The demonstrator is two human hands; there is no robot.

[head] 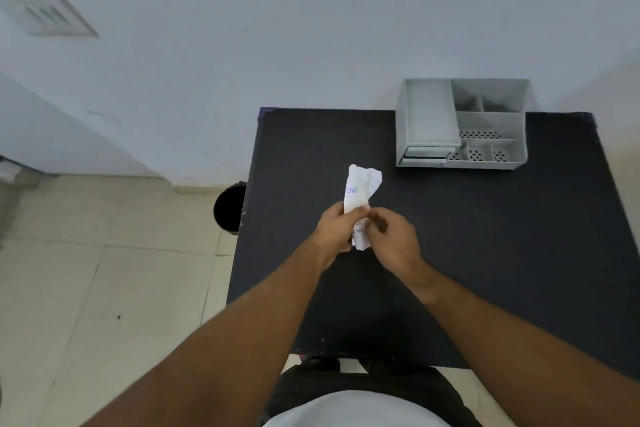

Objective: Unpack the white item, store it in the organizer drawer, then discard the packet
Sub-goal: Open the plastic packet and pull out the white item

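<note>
A crumpled white paper packet with blue print is held above the middle of the black table. My left hand grips its lower part from the left. My right hand pinches the same lower part from the right, and the two hands touch. The packet's top end sticks up, open and wrinkled. Whether the white item is inside I cannot see. The grey desk organizer stands at the table's far right, its small drawers at the front left corner, closed or nearly so.
A black round bin stands on the tiled floor against the table's left edge. A white wall runs behind the table. The organizer's open compartments have perforated bottoms.
</note>
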